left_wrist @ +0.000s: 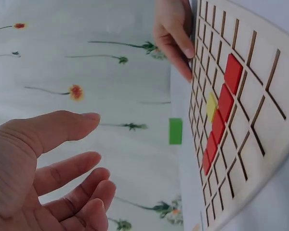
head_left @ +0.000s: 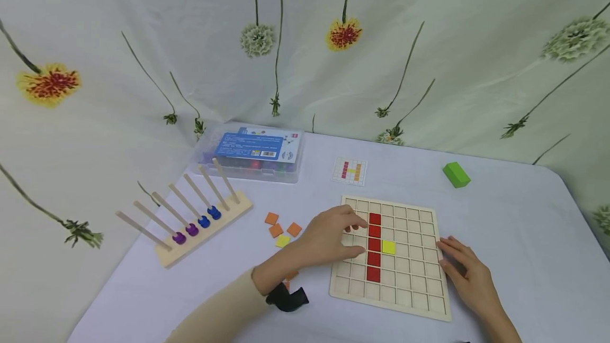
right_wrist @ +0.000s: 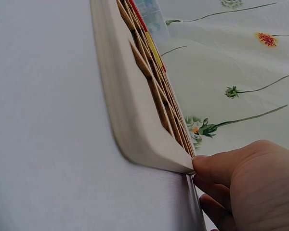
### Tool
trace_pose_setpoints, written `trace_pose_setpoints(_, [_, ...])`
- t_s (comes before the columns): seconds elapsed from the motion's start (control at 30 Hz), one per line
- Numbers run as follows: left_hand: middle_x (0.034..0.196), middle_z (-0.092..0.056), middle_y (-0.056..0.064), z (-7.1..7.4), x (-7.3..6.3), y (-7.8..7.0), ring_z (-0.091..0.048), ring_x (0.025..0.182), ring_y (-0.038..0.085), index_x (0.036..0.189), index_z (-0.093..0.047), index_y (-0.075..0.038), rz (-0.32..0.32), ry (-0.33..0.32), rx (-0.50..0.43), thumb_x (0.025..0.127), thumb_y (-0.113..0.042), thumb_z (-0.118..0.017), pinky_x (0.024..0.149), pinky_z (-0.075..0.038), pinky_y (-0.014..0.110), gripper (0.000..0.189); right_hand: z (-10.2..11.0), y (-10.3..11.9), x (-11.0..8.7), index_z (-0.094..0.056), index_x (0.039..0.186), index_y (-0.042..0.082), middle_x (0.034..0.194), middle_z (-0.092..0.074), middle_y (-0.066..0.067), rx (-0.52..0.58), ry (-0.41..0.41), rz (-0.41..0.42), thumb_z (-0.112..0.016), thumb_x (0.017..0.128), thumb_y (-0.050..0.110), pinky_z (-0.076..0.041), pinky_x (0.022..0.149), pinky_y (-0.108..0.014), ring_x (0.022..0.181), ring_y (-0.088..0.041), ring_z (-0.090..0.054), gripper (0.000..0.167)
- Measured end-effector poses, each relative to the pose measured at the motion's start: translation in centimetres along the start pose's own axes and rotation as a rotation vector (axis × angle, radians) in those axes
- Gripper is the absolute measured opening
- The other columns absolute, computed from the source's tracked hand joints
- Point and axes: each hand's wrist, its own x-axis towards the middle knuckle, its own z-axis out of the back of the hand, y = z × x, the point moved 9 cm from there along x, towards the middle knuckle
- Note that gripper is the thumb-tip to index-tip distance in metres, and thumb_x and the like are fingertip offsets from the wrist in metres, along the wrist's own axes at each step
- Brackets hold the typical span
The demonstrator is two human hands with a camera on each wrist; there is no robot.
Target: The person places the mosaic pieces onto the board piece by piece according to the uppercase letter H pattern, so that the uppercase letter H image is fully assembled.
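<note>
A wooden grid board (head_left: pixel 343 296) lies flat with a column of several red square tiles (head_left: pixel 374 259) in its cells. One yellow tile (head_left: pixel 388 247) sits right of the middle red one. Over the board's left part hovers my left hand (head_left: pixel 326 234), thumb and fingers apart with nothing between them; the left wrist view also has that gap bare. My right hand (head_left: pixel 469 277) rests at the board's right edge. In the right wrist view its thumb (right_wrist: pixel 219 166) touches the board's corner (right_wrist: pixel 176 165), the other fingers lower beside it.
Loose orange tiles (head_left: pixel 276 231) and a yellow tile (head_left: pixel 283 241) lie left of the board. A pattern card (head_left: pixel 349 171), a clear plastic box (head_left: pixel 286 174) and a green block (head_left: pixel 456 174) stand behind. A pegged bead stand (head_left: pixel 205 231) is at the left.
</note>
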Motion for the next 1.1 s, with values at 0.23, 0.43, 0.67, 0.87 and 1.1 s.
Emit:
trace_pose_setpoints(0.23, [0.096,-0.064,-0.004,5.5,-4.6,3.6,-0.059,0.086,0.01,0.111,-0.071,-0.013,-0.036,-0.246,-0.123,0.076,-0.016,-0.082,0.07,-0.05,0.022,0.037,0.0,-0.2,-0.1,-0.065,0.118,-0.006,0.128,-0.06,-0.024,-0.004,0.0,-0.005,-0.069,0.084,-0.005,-0.016,0.099,0.005,0.127,0.026,-0.024,0.034])
trace_pose_setpoints(0.43, [0.093,-0.065,-0.004,7.4,-7.9,7.8,-0.057,0.083,0.008,0.108,-0.071,-0.014,-0.033,-0.398,-0.213,0.074,-0.008,-0.083,0.068,-0.052,0.026,0.037,0.1,-0.2,-0.1,-0.065,0.118,-0.006,0.127,-0.06,-0.023,0.002,-0.007,0.0,-0.069,0.083,-0.006,-0.017,0.099,0.005,0.127,0.025,-0.025,0.035])
trace_pose_setpoints(0.67, [0.094,-0.069,0.006,5.8,-10.8,12.7,-0.059,0.085,0.016,0.108,-0.07,-0.007,0.101,-0.415,-0.27,0.077,-0.011,-0.081,0.071,-0.052,0.023,0.033,0.1,-0.1,0.1,-0.065,0.118,-0.006,0.127,-0.06,-0.023,-0.005,-0.005,-0.007,-0.069,0.084,-0.005,-0.017,0.099,0.005,0.126,0.026,-0.024,0.034])
trace_pose_setpoints(0.87, [0.092,-0.069,0.007,3.9,-11.5,15.2,-0.059,0.082,0.016,0.107,-0.07,-0.005,0.145,-0.412,-0.327,0.079,-0.011,-0.081,0.07,-0.051,0.021,0.031,0.1,0.0,0.1,-0.065,0.117,-0.007,0.127,-0.06,-0.024,0.001,-0.006,-0.001,-0.068,0.083,-0.006,-0.016,0.1,0.005,0.126,0.026,-0.024,0.034])
trace_pose_setpoints(1.1, [0.092,-0.068,0.003,2.4,-11.4,16.5,-0.06,0.082,0.013,0.105,-0.071,-0.009,0.204,-0.381,-0.366,0.078,-0.013,-0.081,0.07,-0.052,0.02,0.029,0.1,0.1,0.0,-0.065,0.117,-0.006,0.127,-0.06,-0.024,-0.004,-0.006,-0.005,-0.068,0.083,-0.006,-0.015,0.1,0.004,0.126,0.027,-0.024,0.034])
